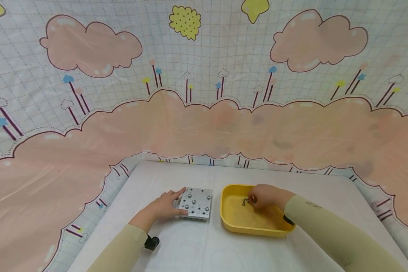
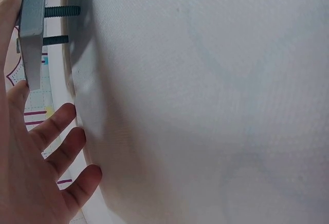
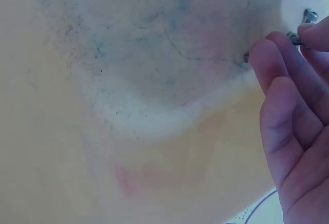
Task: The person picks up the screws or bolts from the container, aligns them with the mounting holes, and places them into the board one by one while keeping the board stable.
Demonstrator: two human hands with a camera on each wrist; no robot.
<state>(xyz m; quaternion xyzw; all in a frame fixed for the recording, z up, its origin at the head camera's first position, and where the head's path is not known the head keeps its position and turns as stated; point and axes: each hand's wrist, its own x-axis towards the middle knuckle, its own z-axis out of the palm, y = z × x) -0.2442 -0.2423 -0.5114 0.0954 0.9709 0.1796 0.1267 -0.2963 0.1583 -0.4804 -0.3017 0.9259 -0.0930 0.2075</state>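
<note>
A square silver metal plate [image 1: 198, 199] with holes and several bolt heads lies on the table. My left hand [image 1: 164, 206] holds its left side, index fingertip at the back corner and thumb at the front. In the left wrist view, the threaded ends of bolts [image 2: 62, 11] stick out under the plate, and the other fingers of the hand are loosely bent below it. My right hand [image 1: 266, 196] is inside the yellow tray [image 1: 236, 226], pinching a small bolt [image 3: 295, 38] between thumb and fingertips. Another bolt [image 1: 244, 202] shows beside the fingers.
The tray stands to the right of the plate on a white-covered table [image 1: 190, 249]. A patterned curtain [image 1: 204, 124] hangs behind the table and along its sides. A black strap piece [image 1: 152, 243] sits at the left wrist.
</note>
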